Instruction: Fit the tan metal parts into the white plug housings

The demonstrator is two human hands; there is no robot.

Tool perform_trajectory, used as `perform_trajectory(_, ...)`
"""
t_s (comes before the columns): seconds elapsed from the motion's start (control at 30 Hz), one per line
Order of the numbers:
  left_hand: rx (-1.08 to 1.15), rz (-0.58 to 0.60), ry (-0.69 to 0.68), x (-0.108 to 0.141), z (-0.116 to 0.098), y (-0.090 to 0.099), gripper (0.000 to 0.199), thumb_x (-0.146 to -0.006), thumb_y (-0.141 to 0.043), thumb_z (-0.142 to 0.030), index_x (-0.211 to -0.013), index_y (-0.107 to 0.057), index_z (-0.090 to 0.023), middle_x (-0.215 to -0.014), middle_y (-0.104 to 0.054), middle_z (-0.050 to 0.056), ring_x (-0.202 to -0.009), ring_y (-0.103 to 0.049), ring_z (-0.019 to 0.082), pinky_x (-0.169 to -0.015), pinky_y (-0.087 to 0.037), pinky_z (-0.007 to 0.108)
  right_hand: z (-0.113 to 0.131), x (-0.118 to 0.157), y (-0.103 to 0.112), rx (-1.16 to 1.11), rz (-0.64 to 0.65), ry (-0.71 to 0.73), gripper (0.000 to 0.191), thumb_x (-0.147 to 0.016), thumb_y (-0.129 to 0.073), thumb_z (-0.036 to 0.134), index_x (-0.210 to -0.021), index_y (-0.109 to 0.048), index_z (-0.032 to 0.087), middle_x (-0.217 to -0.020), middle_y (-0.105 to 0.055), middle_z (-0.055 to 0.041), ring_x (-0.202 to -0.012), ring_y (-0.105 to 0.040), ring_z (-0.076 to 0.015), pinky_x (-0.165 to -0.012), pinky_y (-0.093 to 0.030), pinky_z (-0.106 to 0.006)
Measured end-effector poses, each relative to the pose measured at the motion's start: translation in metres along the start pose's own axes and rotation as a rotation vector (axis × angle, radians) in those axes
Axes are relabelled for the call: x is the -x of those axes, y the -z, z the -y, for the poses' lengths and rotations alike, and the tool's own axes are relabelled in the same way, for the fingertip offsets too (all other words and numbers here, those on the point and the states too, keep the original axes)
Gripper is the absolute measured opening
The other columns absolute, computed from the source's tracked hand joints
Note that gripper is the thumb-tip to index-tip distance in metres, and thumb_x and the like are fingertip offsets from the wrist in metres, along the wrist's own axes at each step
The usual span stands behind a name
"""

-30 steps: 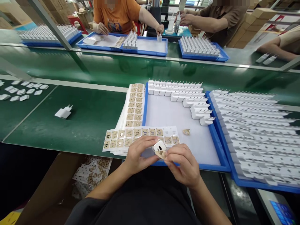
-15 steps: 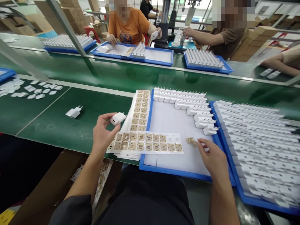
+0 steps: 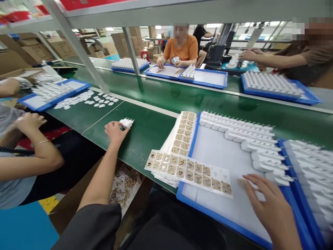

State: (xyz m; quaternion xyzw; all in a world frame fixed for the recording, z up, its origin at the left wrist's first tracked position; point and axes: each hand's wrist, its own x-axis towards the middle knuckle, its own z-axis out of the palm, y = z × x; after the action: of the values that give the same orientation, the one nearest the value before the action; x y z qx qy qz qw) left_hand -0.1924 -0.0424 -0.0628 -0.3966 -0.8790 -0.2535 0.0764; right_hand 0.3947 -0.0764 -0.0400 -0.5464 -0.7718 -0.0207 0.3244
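My left hand (image 3: 116,133) reaches over the green worktop with thumb and fingers closed around a white plug charger (image 3: 127,122). Several prongs point away from the hand; a second charger seems to sit right against it, though the fingers partly hide both. My right hand (image 3: 270,201), blurred, hovers over the white-lined blue tray (image 3: 221,217), pinching a small tan sticker piece (image 3: 240,181) at its fingertips. Between the hands, a sheet of tan square stickers (image 3: 189,172) lies across a stack of similar sheets (image 3: 183,135) and the tray's left edge. White chargers (image 3: 234,133) stand in stepped rows inside the tray.
At right, another blue tray holds dense rows of chargers (image 3: 309,166). Loose white pieces (image 3: 100,100) lie on the worktop at far left, near a co-worker's arm (image 3: 33,152). A metal post (image 3: 83,48) rises from the bench. Across it sits a person in orange (image 3: 179,48).
The view has swung left. My left hand has carried its charger leftward to where the other charger lay. My right hand remains over the tray, nearer to me.
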Motion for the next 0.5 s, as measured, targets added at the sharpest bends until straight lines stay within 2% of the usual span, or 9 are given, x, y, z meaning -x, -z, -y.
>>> perform_trajectory(0.03,-0.011,0.004,0.005,-0.002,0.002,0.002,0.037,-0.078,-0.072,-0.04,-0.103,-0.059,-0.016,-0.132,-0.05,0.021,-0.131,-0.037,0.046,-0.105,-0.035,0.062,0.005,-0.004,-0.001,-0.019,0.009,0.073,0.027,-0.099,-0.051,0.042,-0.102,-0.069,0.022,-0.105,-0.073,-0.0113,-0.096,-0.069,-0.0294,-0.081,-0.056,-0.042)
perform_trajectory(0.1,-0.022,0.008,0.001,-0.004,-0.001,0.002,0.04,-0.079,-0.071,-0.04,-0.107,-0.059,-0.014,-0.135,-0.047,0.023,-0.132,-0.035,0.049,-0.104,-0.035,0.064,0.015,-0.01,-0.005,-0.064,0.122,0.122,0.023,-0.1,-0.05,0.036,-0.108,-0.067,0.021,-0.106,-0.074,-0.0106,-0.099,-0.068,-0.0281,-0.088,-0.055,-0.044)
perform_trajectory(0.17,-0.022,0.016,-0.034,-0.001,-0.014,0.0,0.045,-0.08,-0.07,-0.041,-0.114,-0.059,-0.015,-0.137,-0.047,0.021,-0.132,-0.035,0.048,-0.105,-0.035,0.063,0.025,-0.016,-0.009,-0.104,0.265,0.138,0.024,-0.101,-0.049,0.031,-0.115,-0.065,0.02,-0.109,-0.074,-0.0103,-0.103,-0.067,-0.0272,-0.092,-0.054,-0.044)
perform_trajectory(0.2,-0.002,0.05,-0.098,0.005,-0.025,-0.002,0.045,-0.081,-0.069,-0.042,-0.116,-0.059,-0.016,-0.135,-0.05,0.019,-0.132,-0.038,0.046,-0.106,-0.035,0.061,0.029,-0.018,-0.011,-0.104,0.332,0.134,0.024,-0.1,-0.049,0.029,-0.117,-0.065,0.021,-0.111,-0.074,-0.0101,-0.105,-0.066,-0.0274,-0.092,-0.054,-0.044)
perform_trajectory(0.27,0.096,0.18,-0.326,0.022,-0.058,-0.003,0.039,-0.084,-0.067,-0.042,-0.115,-0.061,-0.019,-0.126,-0.06,0.014,-0.125,-0.048,0.039,-0.109,-0.037,0.055,0.036,-0.023,-0.017,-0.06,0.439,0.102,0.029,-0.098,-0.05,0.025,-0.124,-0.063,0.021,-0.12,-0.072,-0.0112,-0.111,-0.064,-0.0297,-0.093,-0.053,-0.047)
perform_trajectory(0.33,0.257,0.347,-0.619,0.048,-0.099,0.001,0.031,-0.087,-0.063,-0.043,-0.109,-0.065,-0.021,-0.116,-0.069,0.01,-0.118,-0.056,0.034,-0.108,-0.04,0.05,0.039,-0.027,-0.024,0.016,0.509,0.048,0.036,-0.094,-0.052,0.02,-0.128,-0.062,0.019,-0.127,-0.068,-0.0141,-0.116,-0.061,-0.033,-0.094,-0.052,-0.049)
perform_trajectory(0.4,0.369,0.478,-0.823,0.079,-0.142,0.008,0.029,-0.09,-0.061,-0.044,-0.108,-0.067,-0.022,-0.118,-0.071,0.009,-0.116,-0.058,0.032,-0.103,-0.044,0.048,0.038,-0.031,-0.031,0.068,0.547,-0.002,0.036,-0.089,-0.053,0.013,-0.122,-0.065,0.018,-0.124,-0.067,-0.0161,-0.113,-0.06,-0.0339,-0.091,-0.051,-0.048)
perform_trajectory(0.5,0.429,0.726,-1.047,0.124,-0.196,0.021,0.029,-0.093,-0.061,-0.042,-0.113,-0.068,-0.022,-0.121,-0.071,0.009,-0.118,-0.06,0.03,-0.104,-0.045,0.046,0.033,-0.035,-0.038,0.069,0.567,-0.037,0.025,-0.086,-0.054,0.009,-0.104,-0.069,0.019,-0.109,-0.068,-0.0137,-0.102,-0.061,-0.0297,-0.087,-0.051,-0.043)
